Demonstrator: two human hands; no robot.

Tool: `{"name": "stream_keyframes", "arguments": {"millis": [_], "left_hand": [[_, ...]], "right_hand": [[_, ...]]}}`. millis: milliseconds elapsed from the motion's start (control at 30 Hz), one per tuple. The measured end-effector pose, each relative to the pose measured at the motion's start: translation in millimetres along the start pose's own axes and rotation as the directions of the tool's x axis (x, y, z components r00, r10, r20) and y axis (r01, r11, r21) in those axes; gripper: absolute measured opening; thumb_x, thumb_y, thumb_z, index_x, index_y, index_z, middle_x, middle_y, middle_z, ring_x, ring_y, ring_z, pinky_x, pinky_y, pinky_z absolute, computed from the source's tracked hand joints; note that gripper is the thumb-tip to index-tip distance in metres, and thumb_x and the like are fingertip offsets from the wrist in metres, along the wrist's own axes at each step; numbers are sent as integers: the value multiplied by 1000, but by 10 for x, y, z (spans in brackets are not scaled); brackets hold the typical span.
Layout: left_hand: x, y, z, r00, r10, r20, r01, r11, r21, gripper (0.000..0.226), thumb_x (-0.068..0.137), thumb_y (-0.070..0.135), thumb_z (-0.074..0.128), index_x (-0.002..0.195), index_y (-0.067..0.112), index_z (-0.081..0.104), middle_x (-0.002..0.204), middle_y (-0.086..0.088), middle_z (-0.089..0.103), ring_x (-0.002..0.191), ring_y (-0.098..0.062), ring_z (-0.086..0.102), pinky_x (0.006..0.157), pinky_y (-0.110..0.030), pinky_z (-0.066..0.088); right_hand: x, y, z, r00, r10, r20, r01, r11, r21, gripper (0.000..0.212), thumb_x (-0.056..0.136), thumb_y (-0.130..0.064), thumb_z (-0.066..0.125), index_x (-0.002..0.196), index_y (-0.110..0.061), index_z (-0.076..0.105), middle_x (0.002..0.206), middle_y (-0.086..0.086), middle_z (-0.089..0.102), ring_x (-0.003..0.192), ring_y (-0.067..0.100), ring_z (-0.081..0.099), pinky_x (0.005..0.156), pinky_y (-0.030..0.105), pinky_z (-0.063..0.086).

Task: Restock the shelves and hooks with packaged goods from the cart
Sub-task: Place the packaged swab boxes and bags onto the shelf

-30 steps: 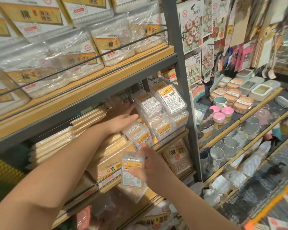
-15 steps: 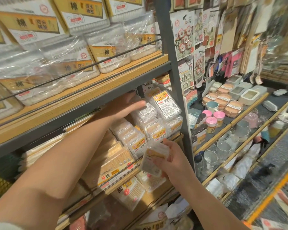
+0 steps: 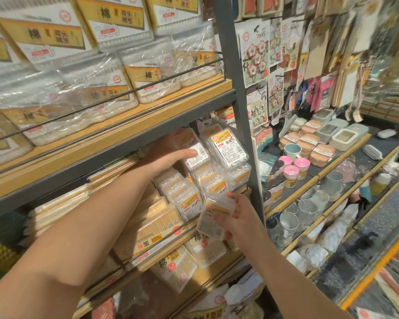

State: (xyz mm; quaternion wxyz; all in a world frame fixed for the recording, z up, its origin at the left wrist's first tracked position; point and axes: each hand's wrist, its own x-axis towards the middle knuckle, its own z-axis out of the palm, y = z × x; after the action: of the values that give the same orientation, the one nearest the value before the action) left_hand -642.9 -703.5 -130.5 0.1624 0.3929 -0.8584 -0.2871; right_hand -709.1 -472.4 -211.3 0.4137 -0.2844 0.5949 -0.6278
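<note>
My left hand (image 3: 168,155) reaches under the upper shelf, fingers straight, touching a clear dental floss box (image 3: 195,155) on top of the stack. More stacked dental floss boxes (image 3: 227,148) fill the middle shelf (image 3: 187,226) by the grey post. My right hand (image 3: 237,217) grips another clear floss box (image 3: 213,217) with a yellow label, tilted, just in front of the stack's lower boxes.
Toothpick boxes (image 3: 152,233) lie left of the floss stack. Cotton swab packs (image 3: 148,74) fill the upper shelf behind a wire rail. A grey upright post (image 3: 240,100) divides this bay from shelves of cups, jars (image 3: 290,173) and hanging sticky-hook cards (image 3: 255,54).
My right hand has lifted the floss box up and rightward toward the stack. My left hand has slid right along the top boxes. The view has shifted left.
</note>
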Motion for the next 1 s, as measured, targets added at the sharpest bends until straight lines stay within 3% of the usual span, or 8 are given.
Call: {"name": "stream_keyframes", "arguments": {"millis": [100,167,233,367,467,700,833,1000], "left_hand": [[23,-47,-140,989,-148,-11,138,945,-297,51,74,52,75,109,17,61,108,-4,66,98,-22,64,83,-19,49],[64,-167,-236,972,-232,-20,203,888,-412,68,57,66,79,103,18,63,106,-9,68,99,-26,67,95,-37,53],[110,-332,-293,953,-289,-95,235,896,-376,81,50,77,74,108,22,65,115,-8,68,105,-25,65,101,-45,49],[52,-396,-309,963,-253,-96,217,933,-286,54,57,80,68,93,40,67,110,5,71,105,-18,66,100,-44,50],[59,-451,-312,979,-181,-92,155,959,-236,53,54,85,67,90,47,69,113,7,71,107,-20,66,101,-46,49],[134,-209,-224,969,-220,-114,192,958,-214,63,79,65,61,128,26,60,126,-1,63,113,-21,60,105,-39,44],[307,-54,-120,982,-188,-16,185,976,-113,73,81,65,52,144,29,44,150,-3,44,134,-24,44,113,-44,33],[350,33,-51,984,-118,134,117,993,19,56,93,45,60,142,23,44,143,-6,50,119,-24,56,101,-46,49]], "right_hand": [[21,28,12,1000,3,16,-3,1000,12,38,86,-20,74,114,-29,50,109,2,63,93,17,65,57,22,50],[44,56,10,1000,6,14,-6,1000,18,43,85,-21,75,120,-25,49,109,3,63,89,16,64,56,22,49],[67,80,-1,1000,1,10,-1,1000,20,46,85,-22,75,122,-23,49,110,3,62,89,15,64,56,22,49],[89,109,-16,1000,-11,10,11,999,30,40,85,-18,74,117,-25,50,111,4,62,93,16,65,58,23,50],[108,138,-36,1000,-4,20,3,999,45,39,85,-17,74,115,-25,51,111,5,63,95,18,66,62,26,53],[90,159,-30,999,-29,37,29,1000,7,35,84,-21,75,111,-24,52,102,3,64,85,13,66,62,26,52],[57,190,17,998,-31,47,34,998,-57,57,70,-46,74,117,-25,51,101,0,64,85,13,65,63,24,49],[59,209,-38,999,-28,22,30,998,-64,54,79,-38,77,123,-23,50,108,2,62,89,12,63,59,17,47]]}}
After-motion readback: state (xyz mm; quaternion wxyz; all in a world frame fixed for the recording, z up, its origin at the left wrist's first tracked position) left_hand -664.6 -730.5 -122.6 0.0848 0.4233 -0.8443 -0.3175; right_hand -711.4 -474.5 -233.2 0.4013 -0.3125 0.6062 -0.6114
